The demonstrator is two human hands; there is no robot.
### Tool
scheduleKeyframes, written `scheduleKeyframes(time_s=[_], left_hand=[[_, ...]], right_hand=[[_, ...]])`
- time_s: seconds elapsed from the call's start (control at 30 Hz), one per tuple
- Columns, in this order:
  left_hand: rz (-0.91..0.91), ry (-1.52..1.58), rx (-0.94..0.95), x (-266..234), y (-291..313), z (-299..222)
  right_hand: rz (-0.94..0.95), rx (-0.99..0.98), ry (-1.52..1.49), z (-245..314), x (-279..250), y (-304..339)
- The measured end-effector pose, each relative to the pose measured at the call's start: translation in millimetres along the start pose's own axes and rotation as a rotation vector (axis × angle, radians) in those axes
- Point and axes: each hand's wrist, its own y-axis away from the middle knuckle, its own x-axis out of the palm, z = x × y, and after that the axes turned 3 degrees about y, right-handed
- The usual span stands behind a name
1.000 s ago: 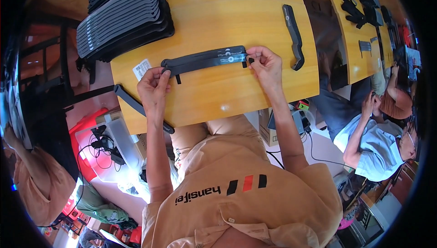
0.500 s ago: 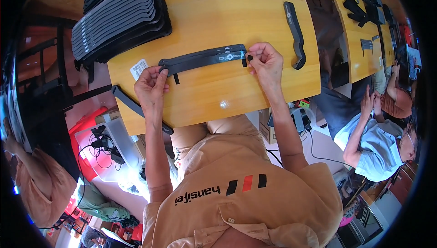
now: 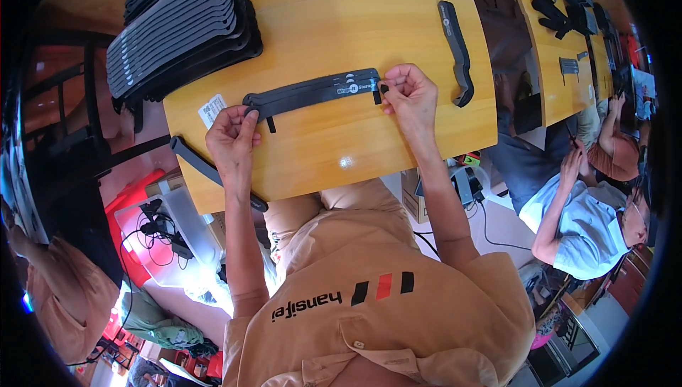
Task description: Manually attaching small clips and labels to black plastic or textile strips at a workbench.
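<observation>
1. the dark strap [image 3: 305,93], doubled lengthwise with pale print near its right end, is over the middle of the near half of the yellow wooden table [image 3: 341,24]; whether it rests on the surface or is raised slightly, i cannot tell.
2. the left hand [image 3: 233,130] is over the table's near left part, its thumb and forefinger pinching the left end of the strap, the other fingers curled.
3. the right hand [image 3: 410,95] is over the table's near right part, thumb and forefinger pressed together on a small black piece [image 3: 384,89] at the strap's right end; whether the two are joined, i cannot tell.
4. two short black tabs [image 3: 271,125] stick out toward the table's near edge, one by each end of the strap.
5. a tall stack of dark straps [image 3: 177,28] stands at the table's far left.
6. a white label [image 3: 212,111] lies at the table's left edge, just beside the left hand.
7. one loose strap [image 3: 457,53] lies along the table's right side; a second loose strap [image 3: 202,165] slants across its near left corner, partly behind the left forearm.
</observation>
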Motion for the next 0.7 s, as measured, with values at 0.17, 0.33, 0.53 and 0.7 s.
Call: scheduleKeyframes(time_s=[0.17,0.33,0.53,0.7], left_hand=[[0.007,-0.014,0.007,0.0,-0.5,-0.6],[0.003,-0.020,0.012,1.3,0.4,-1.8],[0.004,-0.031,0.004,1.4,0.8,-2.3],[-0.010,-0.048,0.010,2.6,0.5,-2.7]], right_hand=[[-0.004,-0.016,-0.007,-0.5,0.1,-0.6],[-0.010,-0.016,-0.007,1.3,0.4,-0.1],[-0.023,0.000,0.008,2.6,1.3,0.2],[-0.023,-0.004,0.003,2.0,1.7,0.1]])
